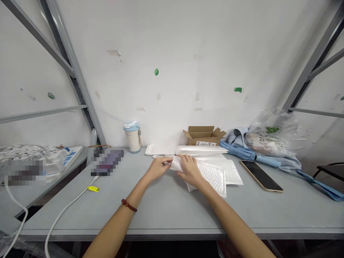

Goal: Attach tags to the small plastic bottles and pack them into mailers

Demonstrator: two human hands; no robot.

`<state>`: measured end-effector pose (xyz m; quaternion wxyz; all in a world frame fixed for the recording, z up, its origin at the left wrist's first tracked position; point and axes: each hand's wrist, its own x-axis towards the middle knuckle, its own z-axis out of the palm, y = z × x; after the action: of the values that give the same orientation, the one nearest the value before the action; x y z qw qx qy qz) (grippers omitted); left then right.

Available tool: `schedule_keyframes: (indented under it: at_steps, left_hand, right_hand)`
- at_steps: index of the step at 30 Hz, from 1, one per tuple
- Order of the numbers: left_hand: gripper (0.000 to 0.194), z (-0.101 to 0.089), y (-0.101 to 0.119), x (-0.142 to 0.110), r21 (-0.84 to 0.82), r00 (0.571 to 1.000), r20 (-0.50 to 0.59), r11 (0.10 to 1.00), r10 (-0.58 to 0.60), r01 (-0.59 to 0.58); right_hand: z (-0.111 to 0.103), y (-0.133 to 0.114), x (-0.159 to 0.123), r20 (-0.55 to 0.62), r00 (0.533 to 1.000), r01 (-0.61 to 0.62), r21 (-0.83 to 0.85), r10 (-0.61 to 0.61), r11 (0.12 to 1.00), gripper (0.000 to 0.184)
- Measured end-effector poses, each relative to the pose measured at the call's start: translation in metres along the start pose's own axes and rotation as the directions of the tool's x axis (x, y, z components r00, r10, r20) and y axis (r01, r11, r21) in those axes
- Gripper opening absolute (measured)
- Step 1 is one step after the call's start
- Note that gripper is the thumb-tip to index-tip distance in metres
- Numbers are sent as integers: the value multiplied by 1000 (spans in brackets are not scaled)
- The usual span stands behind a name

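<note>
A white bubble mailer [215,176] lies on the grey table [166,211], on top of other white mailers [231,169]. My left hand [158,167] pinches the mailer's left end, fingers closed on its edge. My right hand [189,168] rests on top of the same mailer, fingers curled down over its left part. A red bead bracelet sits on my left wrist.
A blue-lidded cup [132,137] and an open cardboard box [203,135] stand by the wall. A phone [260,175] lies at right, beside a folded blue umbrella [249,154] and a plastic bag [271,134]. A white cable [67,208] runs at left.
</note>
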<state>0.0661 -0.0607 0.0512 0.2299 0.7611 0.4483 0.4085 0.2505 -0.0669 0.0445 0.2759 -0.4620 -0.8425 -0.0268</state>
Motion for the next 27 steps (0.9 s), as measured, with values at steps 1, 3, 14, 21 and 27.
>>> schedule_keyframes:
  at_steps: [1,3,14,21,27]
  left_hand:
    - [31,-1,1,0,-52,999,-38,999,-17,15]
    - [26,-6,1,2,-143,984,-160,988,-83,60]
    - [26,-3,3,1,-447,980,25,874,-199,189]
    - [29,-5,9,0,-415,976,-8,889,-217,194]
    - [20,5,-1,1,-269,970,-169,955,-173,123]
  right_hand:
    - [0,0,0,-6,1000,-8,0,8,1000,57]
    - [1,1,1,-20,1000,-24,0,24,1000,57]
    - [1,1,1,-41,999,-2,-20,1,1000,55]
    - [1,0,1,-50,999,4,-16,-5,1000,54]
    - [1,0,0,-40,999,16,1,-16,1000,55]
